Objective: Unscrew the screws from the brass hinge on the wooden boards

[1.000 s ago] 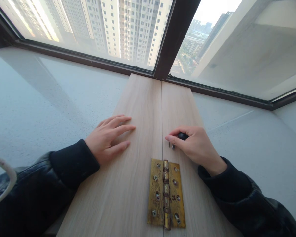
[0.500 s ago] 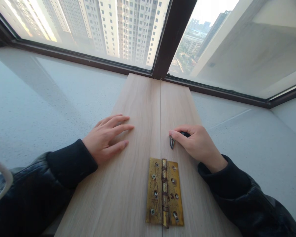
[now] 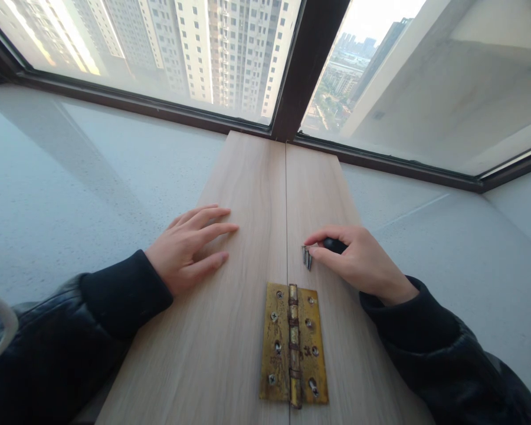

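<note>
My left hand point(image 3: 190, 251) lies flat on the left wooden board point(image 3: 243, 177), its fingers spread and nothing in it. My right hand point(image 3: 351, 257) is over the right board point(image 3: 318, 189), curled round a rounded black handle point(image 3: 335, 245) that is mostly hidden by the palm. Thumb and forefinger are at a few small metal screws point(image 3: 307, 258); whether they grip one is unclear. Just nearer to me, a worn brass hinge point(image 3: 294, 345) spans the seam between the boards. Its left leaf shows screw heads; several holes on the right leaf look unfilled.
Dark window frames point(image 3: 287, 77) stand at the far end of the boards, with tall buildings behind the glass. A pale speckled surface point(image 3: 92, 165) extends on both sides. A white curved tube point(image 3: 2, 330) shows at the left edge.
My right thumb and forefinger have parted slightly at the screws, leaving more of the screws and black handle visible. My left hand and the hinge stay put; the view has shifted slightly.
</note>
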`<action>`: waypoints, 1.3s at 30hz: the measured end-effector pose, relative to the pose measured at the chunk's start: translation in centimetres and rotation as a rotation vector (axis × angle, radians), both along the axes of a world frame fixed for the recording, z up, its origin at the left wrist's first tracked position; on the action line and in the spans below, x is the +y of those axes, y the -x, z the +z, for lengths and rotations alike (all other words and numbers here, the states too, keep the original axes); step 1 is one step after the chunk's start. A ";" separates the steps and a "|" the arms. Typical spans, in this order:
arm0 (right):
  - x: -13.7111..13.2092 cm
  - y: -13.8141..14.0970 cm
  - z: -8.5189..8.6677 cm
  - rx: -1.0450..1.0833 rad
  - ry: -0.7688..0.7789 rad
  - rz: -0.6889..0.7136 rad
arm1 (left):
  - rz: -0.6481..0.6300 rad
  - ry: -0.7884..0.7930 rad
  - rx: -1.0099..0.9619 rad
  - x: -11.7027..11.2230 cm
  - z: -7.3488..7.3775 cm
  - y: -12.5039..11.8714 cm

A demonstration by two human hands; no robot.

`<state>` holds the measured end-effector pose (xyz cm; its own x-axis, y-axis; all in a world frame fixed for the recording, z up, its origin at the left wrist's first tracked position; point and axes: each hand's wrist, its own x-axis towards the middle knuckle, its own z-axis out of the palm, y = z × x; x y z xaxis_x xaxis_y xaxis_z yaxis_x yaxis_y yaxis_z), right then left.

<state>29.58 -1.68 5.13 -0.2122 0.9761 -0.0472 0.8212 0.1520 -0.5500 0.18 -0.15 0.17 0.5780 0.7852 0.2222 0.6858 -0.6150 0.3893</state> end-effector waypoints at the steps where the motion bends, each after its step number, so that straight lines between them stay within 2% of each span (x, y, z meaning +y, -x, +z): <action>1: 0.0 0.0 0.0 -0.003 0.001 -0.002 | 0.001 0.001 0.000 0.0 0.0 0.0; 20: -0.1 -0.2 -0.4 0.003 -0.014 0.008 | 0.002 -0.001 -0.003 0.0 0.1 0.0; 29: 0.0 0.6 -0.8 0.053 -0.075 0.193 | -0.011 -0.008 0.007 0.0 0.1 0.0; 39: -0.1 0.1 -1.1 0.049 -0.133 0.153 | -0.019 -0.023 0.009 0.1 -0.1 0.1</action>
